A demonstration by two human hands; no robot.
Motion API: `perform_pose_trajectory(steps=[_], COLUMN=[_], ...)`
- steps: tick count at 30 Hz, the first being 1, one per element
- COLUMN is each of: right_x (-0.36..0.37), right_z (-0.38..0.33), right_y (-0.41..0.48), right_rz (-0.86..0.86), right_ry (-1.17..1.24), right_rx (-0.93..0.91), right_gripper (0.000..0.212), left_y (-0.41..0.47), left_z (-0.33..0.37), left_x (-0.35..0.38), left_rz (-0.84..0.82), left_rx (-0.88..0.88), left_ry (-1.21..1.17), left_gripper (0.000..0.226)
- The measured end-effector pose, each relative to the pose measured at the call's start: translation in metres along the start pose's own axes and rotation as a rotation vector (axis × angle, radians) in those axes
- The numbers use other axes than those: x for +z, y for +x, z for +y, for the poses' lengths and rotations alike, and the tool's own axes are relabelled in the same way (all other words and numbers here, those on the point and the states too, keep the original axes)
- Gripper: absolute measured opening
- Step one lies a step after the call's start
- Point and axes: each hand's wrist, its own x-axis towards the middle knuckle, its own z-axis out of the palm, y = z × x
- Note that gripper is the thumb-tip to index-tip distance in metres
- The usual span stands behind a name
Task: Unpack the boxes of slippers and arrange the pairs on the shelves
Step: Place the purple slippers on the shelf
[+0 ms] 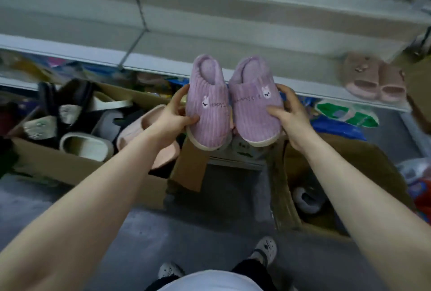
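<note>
Hands hold two purple slippers side by side, toes toward the viewer, just in front of the shelf (163, 62) edge. The left hand (172, 113) grips the left slipper (207, 104) and the right hand (291, 113) grips the right slipper (254, 104), thumbs on top. A pink pair (370, 78) sits on the shelf to the right. A cardboard box (70, 164) of mixed slippers lies below. Each slipper is pinched by one side only, so one could slip and fall into the box.
</note>
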Motion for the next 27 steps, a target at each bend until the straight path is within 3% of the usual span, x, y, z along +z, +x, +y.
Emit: perform_pose_trajectory(steps=[14, 27], right_x=[0.304, 0.533], right_z=[-0.141, -0.227], right_y=[0.006, 0.078], right_rz=[-0.382, -0.623], right_ry=[0.013, 0.079], right_rx=[-0.24, -0.35], right_gripper=[0.054, 0.05], left_y=[-0.142, -0.147], left_z=[0.061, 0.115], left_x=[-0.292, -0.507], left_rz=[0.376, 0.619], left_rx=[0.099, 0.222], left_ry=[-0.048, -0.108], left_gripper=[0.082, 0.08])
